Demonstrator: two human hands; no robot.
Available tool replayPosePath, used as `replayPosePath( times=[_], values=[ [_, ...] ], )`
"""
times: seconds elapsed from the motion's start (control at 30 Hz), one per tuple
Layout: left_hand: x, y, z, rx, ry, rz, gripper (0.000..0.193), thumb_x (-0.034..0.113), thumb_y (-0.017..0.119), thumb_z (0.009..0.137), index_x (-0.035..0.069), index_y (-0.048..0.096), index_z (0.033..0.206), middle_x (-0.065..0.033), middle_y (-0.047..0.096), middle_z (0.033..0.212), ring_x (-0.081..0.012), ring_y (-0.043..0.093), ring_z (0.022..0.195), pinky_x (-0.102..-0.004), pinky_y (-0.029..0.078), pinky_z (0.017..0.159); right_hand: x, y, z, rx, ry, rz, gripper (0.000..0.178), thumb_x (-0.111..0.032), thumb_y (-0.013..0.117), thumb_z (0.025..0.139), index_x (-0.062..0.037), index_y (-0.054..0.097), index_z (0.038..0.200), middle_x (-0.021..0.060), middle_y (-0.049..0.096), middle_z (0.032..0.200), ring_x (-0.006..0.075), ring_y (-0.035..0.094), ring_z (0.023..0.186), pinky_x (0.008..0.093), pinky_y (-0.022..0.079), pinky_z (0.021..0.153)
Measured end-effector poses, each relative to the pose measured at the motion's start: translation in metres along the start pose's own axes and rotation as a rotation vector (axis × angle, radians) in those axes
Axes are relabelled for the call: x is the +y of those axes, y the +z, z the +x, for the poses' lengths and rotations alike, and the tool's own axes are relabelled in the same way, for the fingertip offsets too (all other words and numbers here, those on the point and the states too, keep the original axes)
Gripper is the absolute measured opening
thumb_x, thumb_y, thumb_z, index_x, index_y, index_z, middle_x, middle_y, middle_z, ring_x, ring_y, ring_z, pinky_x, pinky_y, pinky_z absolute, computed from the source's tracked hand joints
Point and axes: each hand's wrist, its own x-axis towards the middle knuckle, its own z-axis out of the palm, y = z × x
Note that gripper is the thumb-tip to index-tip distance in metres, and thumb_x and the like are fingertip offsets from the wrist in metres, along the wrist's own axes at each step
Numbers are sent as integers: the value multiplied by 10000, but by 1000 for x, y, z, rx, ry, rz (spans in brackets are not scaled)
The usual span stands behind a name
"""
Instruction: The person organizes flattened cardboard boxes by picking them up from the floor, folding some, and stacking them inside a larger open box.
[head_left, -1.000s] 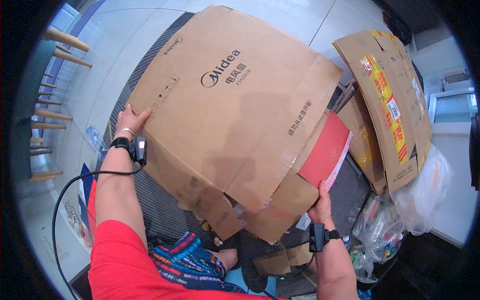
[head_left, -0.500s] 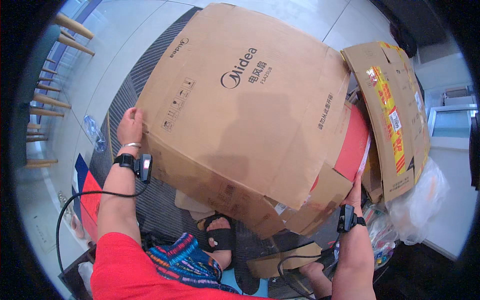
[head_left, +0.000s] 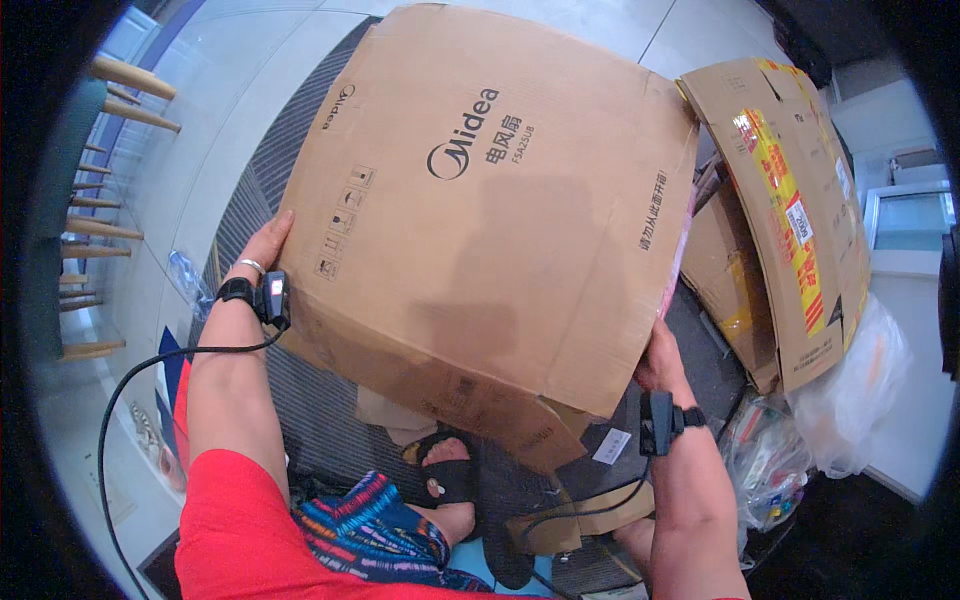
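Note:
A big brown cardboard box (head_left: 400, 260) with dark print fills the middle of the view, above a striped dark mat. My left hand (head_left: 268, 242) grips its left edge, the fingers partly out of sight behind the side. At the lower right edge, by the box's right end, my right hand (head_left: 660, 362) holds on with curled fingers; their tips are hidden. A thin pink strip (head_left: 680, 255) shows along that right end. Both wrists carry black strapped devices with cables.
Flattened cardboard (head_left: 790, 210) with yellow and red tape leans at the right. Clear plastic bags (head_left: 850, 390) lie beside it. A small white card (head_left: 611, 446) and a loose cardboard piece (head_left: 590, 515) are on the mat (head_left: 335, 390) near my feet. Wooden chair legs (head_left: 105, 225) stand at far left.
The right hand has moved left and inward with the box's right end. The red panel and open flap there are now out of sight. The white card on the mat has come into view.

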Motion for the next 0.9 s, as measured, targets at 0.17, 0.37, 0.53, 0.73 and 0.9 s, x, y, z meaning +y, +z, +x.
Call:
replayPosePath(
  times=[0.17,0.37,0.53,0.73,0.9],
  values=[
    [-5,8,-1,36,70,-83,642,543,426,807,31,434,1195,-75,525,1112,-135,472,994,-260,347,868,-19,-3,0,-27,55,10,628,-535,393,816,-58,372,1224,117,424,1230,265,420,1096,397,344,901],
    [-36,10,34,-29,-3,-84,618,525,404,823,41,418,1207,-78,504,1148,-156,472,1007,-282,348,874,-11,-2,23,211,-139,97,558,-493,350,852,-47,401,1183,114,479,1161,253,473,1029,376,394,849],
    [-53,-7,37,15,59,106,660,541,361,811,32,378,1232,-154,444,1220,-260,409,1134,-314,278,947,-21,25,17,102,-136,-39,572,-496,332,858,-35,397,1189,116,457,1187,252,456,1057,401,384,870],
    [-11,9,6,77,-94,155,690,554,378,800,32,350,1249,-177,424,1232,-284,402,1146,-336,299,943,-36,55,-22,-267,-186,101,706,-575,271,832,-64,201,1315,128,311,1317,265,323,1199,404,296,970],
    [19,26,-6,239,-112,173,680,555,391,802,21,380,1223,-203,475,1166,-293,446,1099,-336,327,918,40,13,29,316,-415,-658,551,-252,500,832,24,259,1244,189,402,1209,274,398,1102,328,304,933]
  ],
)
